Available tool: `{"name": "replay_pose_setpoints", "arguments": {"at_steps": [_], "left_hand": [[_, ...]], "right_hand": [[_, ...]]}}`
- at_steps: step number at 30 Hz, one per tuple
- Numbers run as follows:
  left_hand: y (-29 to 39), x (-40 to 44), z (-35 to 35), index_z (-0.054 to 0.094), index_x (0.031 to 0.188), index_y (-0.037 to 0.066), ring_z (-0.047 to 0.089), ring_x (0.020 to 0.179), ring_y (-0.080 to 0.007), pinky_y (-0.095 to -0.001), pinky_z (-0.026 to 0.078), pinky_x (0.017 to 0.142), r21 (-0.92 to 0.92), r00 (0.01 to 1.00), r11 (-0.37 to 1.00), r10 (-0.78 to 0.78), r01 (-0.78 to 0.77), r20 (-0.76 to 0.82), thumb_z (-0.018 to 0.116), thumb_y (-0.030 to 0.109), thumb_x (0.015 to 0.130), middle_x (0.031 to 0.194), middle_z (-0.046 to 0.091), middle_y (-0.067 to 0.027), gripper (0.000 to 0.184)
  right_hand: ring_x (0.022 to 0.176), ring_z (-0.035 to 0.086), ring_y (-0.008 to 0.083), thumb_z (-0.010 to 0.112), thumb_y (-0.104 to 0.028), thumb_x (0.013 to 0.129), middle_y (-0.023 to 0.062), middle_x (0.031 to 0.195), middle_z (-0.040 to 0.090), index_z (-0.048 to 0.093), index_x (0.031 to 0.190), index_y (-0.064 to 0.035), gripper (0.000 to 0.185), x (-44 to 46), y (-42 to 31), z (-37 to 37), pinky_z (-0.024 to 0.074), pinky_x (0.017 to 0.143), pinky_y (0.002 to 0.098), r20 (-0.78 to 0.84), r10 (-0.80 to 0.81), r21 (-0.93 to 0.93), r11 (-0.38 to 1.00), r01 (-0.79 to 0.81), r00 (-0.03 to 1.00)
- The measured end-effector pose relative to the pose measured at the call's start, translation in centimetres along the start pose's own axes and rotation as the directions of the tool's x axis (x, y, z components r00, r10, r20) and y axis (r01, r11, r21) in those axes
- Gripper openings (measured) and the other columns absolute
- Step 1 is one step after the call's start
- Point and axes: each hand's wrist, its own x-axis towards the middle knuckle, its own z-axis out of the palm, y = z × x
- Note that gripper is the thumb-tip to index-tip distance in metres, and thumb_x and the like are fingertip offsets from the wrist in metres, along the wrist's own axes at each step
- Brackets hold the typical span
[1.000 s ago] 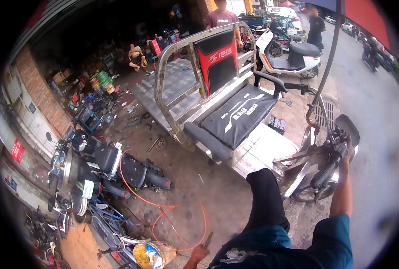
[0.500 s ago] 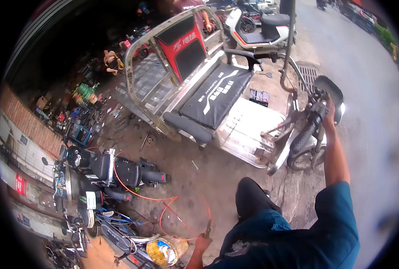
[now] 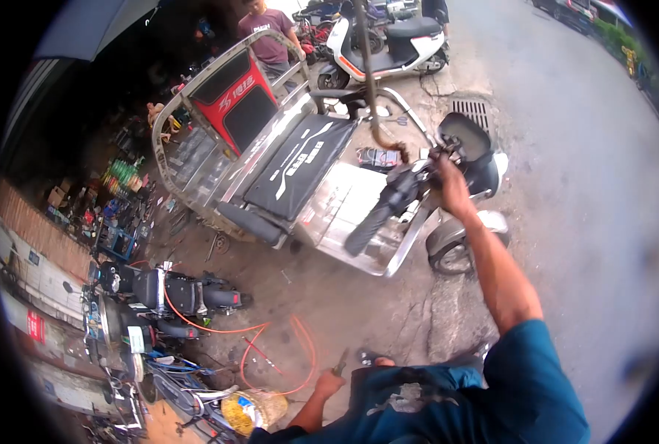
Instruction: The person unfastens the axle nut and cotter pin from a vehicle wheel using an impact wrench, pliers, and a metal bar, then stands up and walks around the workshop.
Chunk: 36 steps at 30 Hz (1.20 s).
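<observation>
My right hand [image 3: 448, 176] is closed on the handlebar [image 3: 426, 177] of a three-wheeled cargo vehicle, close to its headlight housing. The fingers are partly hidden among the dark controls. Low in the view, my left hand [image 3: 329, 383] grips a slim dark tool [image 3: 340, 362] that points upward, beside the loop of an orange hose [image 3: 311, 348]. The vehicle has a black seat cushion [image 3: 300, 166] with white lettering, a red and black backrest [image 3: 233, 100] and a pale metal floor [image 3: 344, 203]. Its front wheel [image 3: 454, 257] is turned.
A person [image 3: 270, 37] stands behind the vehicle, and another [image 3: 158, 118] sits farther back. A white scooter [image 3: 389, 48] is parked beyond. Dark scooters [image 3: 181, 292] and a yellow bucket [image 3: 259, 411] are at the lower left. A drain grate [image 3: 470, 112] lies near the road.
The view has shifted, with the vehicle now farther left. Its handlebar and front wheel have turned, with my right hand still on the bar. My left hand keeps its tool.
</observation>
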Motion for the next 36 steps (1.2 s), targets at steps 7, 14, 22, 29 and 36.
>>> {"name": "replay_pose_setpoints", "arguments": {"at_steps": [7,14,22,29,36], "left_hand": [[18.3,-2.3,11.6,0.063,0.115,0.007,0.064,0.101,-0.0364,-0.0435,0.051,0.084,0.206,0.999,0.978,0.033,-0.025,-0.032,0.066,0.031,0.073,0.106,0.067,-0.02,0.048],[32.5,-6.7,17.8,0.064,0.109,0.006,0.065,0.098,-0.0347,-0.0438,0.052,0.081,0.373,0.99,0.925,0.018,-0.069,0.137,0.066,0.026,0.072,0.105,0.068,-0.018,0.042],[44.6,-3.6,23.2,0.068,0.104,0.005,0.066,0.094,-0.0346,-0.0427,0.051,0.079,0.637,0.958,0.724,0.123,-0.266,0.26,0.065,0.024,0.072,0.102,0.069,-0.0168,0.038],[62.8,-2.4,31.0,0.07,0.103,0.004,0.065,0.102,-0.035,-0.0424,0.05,0.084,0.732,0.903,0.533,0.187,-0.423,0.386,0.064,0.026,0.072,0.107,0.068,-0.0176,0.039],[84.6,-2.0,37.3,0.058,0.119,0.005,0.061,0.109,-0.0373,-0.044,0.048,0.09,0.63,0.798,0.49,0.394,-0.602,0.455,0.061,0.025,0.076,0.115,0.064,-0.022,0.048]], "right_hand": [[0.102,0.063,0.0334,0.064,-0.031,0.089,0.0204,0.107,0.065,0.063,0.115,-0.0014,0.039,-23.5,-3.2,-18.8,0.0487,0.087,0.0389,0.386,0.502,-0.673,0.727,-0.136,0.774],[0.1,0.066,0.0294,0.063,-0.024,0.088,0.0201,0.105,0.069,0.067,0.108,0.0015,0.033,-33.7,-0.2,-43.6,0.0482,0.089,0.0372,-0.256,0.72,-0.573,0.424,-0.701,0.645],[0.099,0.065,0.0267,0.062,-0.021,0.091,0.0205,0.105,0.068,0.063,0.11,0.0053,0.033,-27.4,-7.5,-53.9,0.0485,0.088,0.0356,-0.42,0.444,-0.274,0.77,-0.577,0.792],[0.084,0.064,0.0235,0.063,-0.023,0.085,0.0168,0.091,0.07,0.066,0.102,0.0055,0.034,-40.6,-2.4,-69.0,0.0498,0.078,0.0375,-0.778,0.39,-0.286,0.48,-0.83,0.493],[0.054,0.056,0.0193,0.059,-0.023,0.085,0.0085,0.064,0.058,0.061,0.076,-0.0028,0.022,-60.2,1.0,-73.8,0.0439,0.048,0.0332,-0.627,0.662,0.694,0.236,-0.68,-0.41]]}}
